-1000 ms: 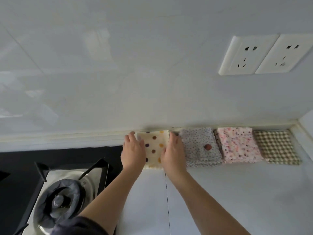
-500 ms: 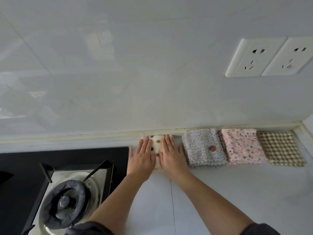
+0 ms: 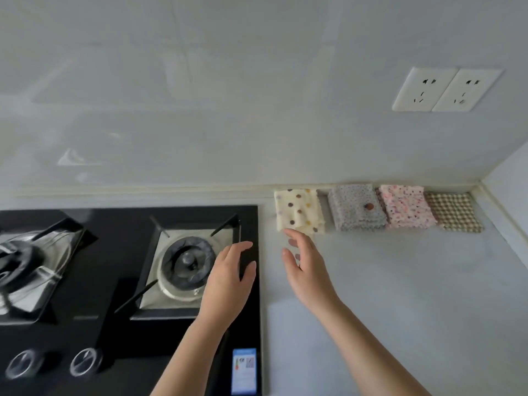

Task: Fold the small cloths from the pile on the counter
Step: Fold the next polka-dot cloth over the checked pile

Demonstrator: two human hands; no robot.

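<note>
A folded cream cloth with coloured dots lies against the wall at the back of the white counter. To its right sit a folded grey speckled cloth, a pink flowered cloth and a brown checked cloth, all in a row. My left hand hovers over the hob's right edge, fingers relaxed, holding nothing. My right hand is just in front of the cream cloth, fingers loose and empty.
A black glass gas hob with two burners and two knobs fills the left. Two white wall sockets sit high on the tiled wall. A side wall closes the counter's right end.
Both hands have lifted off the cream dotted cloth and drawn back toward me. The cloth stays folded by the wall. The view has swung left, showing more of the hob.
</note>
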